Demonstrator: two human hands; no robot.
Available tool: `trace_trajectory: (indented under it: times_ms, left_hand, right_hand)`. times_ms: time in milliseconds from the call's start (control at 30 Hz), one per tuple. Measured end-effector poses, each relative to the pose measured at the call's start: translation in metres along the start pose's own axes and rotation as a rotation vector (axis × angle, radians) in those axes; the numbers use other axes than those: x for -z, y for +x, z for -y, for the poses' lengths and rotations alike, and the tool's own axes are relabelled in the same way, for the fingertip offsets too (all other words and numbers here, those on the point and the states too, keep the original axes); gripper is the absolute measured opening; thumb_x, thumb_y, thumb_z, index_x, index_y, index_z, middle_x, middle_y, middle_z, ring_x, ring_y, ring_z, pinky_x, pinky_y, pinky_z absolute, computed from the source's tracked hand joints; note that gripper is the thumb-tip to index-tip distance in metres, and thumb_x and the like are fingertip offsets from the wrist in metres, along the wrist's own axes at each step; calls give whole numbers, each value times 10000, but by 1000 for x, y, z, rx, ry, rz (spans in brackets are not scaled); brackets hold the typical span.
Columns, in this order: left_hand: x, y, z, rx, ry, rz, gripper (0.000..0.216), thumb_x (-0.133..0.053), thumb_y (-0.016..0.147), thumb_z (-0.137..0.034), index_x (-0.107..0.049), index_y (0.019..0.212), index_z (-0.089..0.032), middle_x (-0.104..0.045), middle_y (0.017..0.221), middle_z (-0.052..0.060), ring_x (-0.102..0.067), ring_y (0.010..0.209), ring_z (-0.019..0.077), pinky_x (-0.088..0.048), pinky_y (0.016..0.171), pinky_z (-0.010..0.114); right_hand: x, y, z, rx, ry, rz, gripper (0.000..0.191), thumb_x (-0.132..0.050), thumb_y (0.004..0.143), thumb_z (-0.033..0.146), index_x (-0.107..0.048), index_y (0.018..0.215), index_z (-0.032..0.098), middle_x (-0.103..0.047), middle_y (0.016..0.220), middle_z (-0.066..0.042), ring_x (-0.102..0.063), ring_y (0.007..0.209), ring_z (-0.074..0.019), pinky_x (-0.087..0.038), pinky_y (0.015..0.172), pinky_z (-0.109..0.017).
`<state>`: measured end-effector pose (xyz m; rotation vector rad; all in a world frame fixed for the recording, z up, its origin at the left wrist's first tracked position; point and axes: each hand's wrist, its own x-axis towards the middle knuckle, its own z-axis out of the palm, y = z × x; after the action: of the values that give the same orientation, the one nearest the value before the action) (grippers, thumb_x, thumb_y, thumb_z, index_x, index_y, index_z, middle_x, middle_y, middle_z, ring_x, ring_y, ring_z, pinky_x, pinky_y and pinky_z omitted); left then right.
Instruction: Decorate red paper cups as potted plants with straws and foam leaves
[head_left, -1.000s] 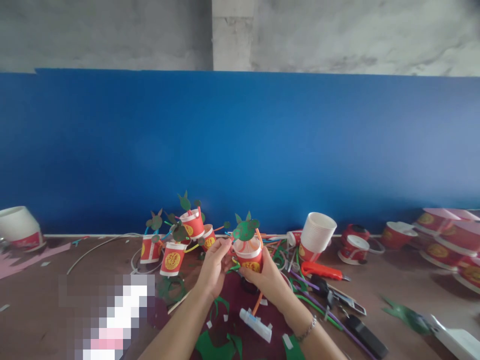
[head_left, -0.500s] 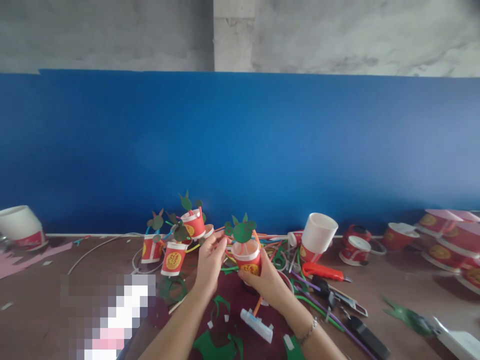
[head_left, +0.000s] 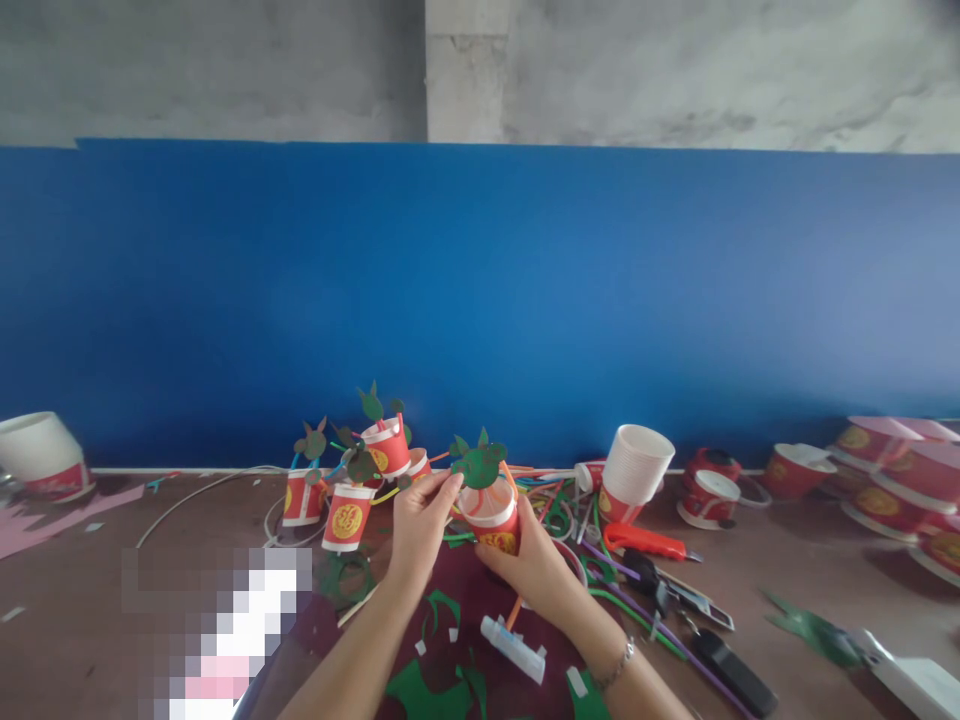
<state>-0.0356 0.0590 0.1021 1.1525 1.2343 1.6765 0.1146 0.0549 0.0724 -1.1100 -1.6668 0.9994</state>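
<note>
Gripping the red paper cup [head_left: 493, 520] at 3 o'clock, the right hand [head_left: 534, 568] steadies it while the left hand [head_left: 420, 525] pinches the green leaf cutout [head_left: 478, 465] at 12, likely needing fixing next.

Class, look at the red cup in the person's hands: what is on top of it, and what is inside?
A green paper cutout sits over the red cup, pinched by the left hand; the right hand grips the cup. An orange straw pokes up beside it. The cutout covers most of the inside.
</note>
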Motion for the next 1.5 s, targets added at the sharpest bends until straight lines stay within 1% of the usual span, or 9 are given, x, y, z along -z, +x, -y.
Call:
trace_trajectory:
  times_ms: [133, 300, 467, 700, 800, 900, 1167, 1367, 1500]
  left_hand:
    - [5, 1, -1, -94, 115, 50, 246, -665, 714, -370, -660, 584, -162, -536, 515, -21, -460, 536, 120, -374, 525, 222]
    - [5, 4, 3, -29, 52, 76, 226, -669, 710, -382, -684, 702, -157, -614, 600, -5, -515, 580, 128, -403, 568, 221]
    - [3, 3, 4, -33, 2, 93, 220, -647, 730, -367, -640, 689, -151, -560, 562, -30, -471, 537, 96, -371, 530, 197]
    - [5, 2, 6, -49, -13, 132, 193, -623, 751, -332, -638, 704, -146, -569, 576, -26, -483, 547, 96, -387, 552, 201]
    - [3, 2, 8, -15, -20, 219, 187, -618, 754, -327, -639, 714, -145, -584, 582, -15, -497, 540, 104, -395, 547, 212]
    - [0, 0, 10, -11, 22, 300, 167, -621, 749, -306, -646, 731, -141, -625, 643, 9, -536, 585, 122, -415, 581, 225]
    - [-9, -8, 8, 108, -23, 312, 173, -644, 704, -315, -628, 688, -143, -617, 647, 5, -537, 611, 130, -410, 605, 235]
    - [-12, -11, 8, 203, -132, 295, 229, -653, 683, -351, -577, 602, -152, -487, 519, -51, -402, 498, 79, -316, 514, 208]
    - [-10, -7, 19, 268, -179, 219, 237, -658, 661, -355, -556, 589, -153, -410, 474, -72, -357, 460, 71, -275, 482, 205]
  right_hand:
    - [1, -4, 8, 5, -58, 18, 613, -619, 684, 154, -409, 1257, 203, -549, 1240, -96, -521, 1133, -247, -415, 952, -383]
    - [2, -7, 13, -8, -131, 16, 587, -619, 694, 178, -422, 1247, 193, -567, 1204, -99, -540, 1099, -249, -432, 924, -379]
    - [2, -9, 13, -1, -153, 29, 603, -627, 683, 168, -442, 1256, 196, -574, 1199, -93, -536, 1104, -250, -435, 921, -372]
    - [8, -5, 16, 44, 15, 133, 523, -673, 732, 329, -520, 1217, 210, -628, 1146, -81, -589, 1037, -256, -476, 878, -379]
    - [12, 3, 15, 66, 180, 9, 391, -546, 840, 433, -566, 1147, 192, -667, 1067, -95, -626, 958, -236, -500, 820, -353]
    - [18, 8, 12, 75, 219, -162, 367, -566, 824, 463, -611, 1055, 182, -695, 943, -89, -641, 851, -220, -509, 747, -326]
    - [22, 0, 17, 166, -38, -441, 188, -633, 760, 372, -645, 765, 185, -655, 681, -34, -574, 624, -172, -470, 626, -299]
    - [12, 1, 14, -31, 435, -312, 253, -655, 751, 431, -555, 749, 198, -622, 671, -20, -576, 600, -168, -479, 576, -293]
    - [10, 0, 9, 40, 394, -404, 242, -667, 755, 409, -565, 754, 189, -591, 668, -9, -545, 604, -145, -456, 569, -263]
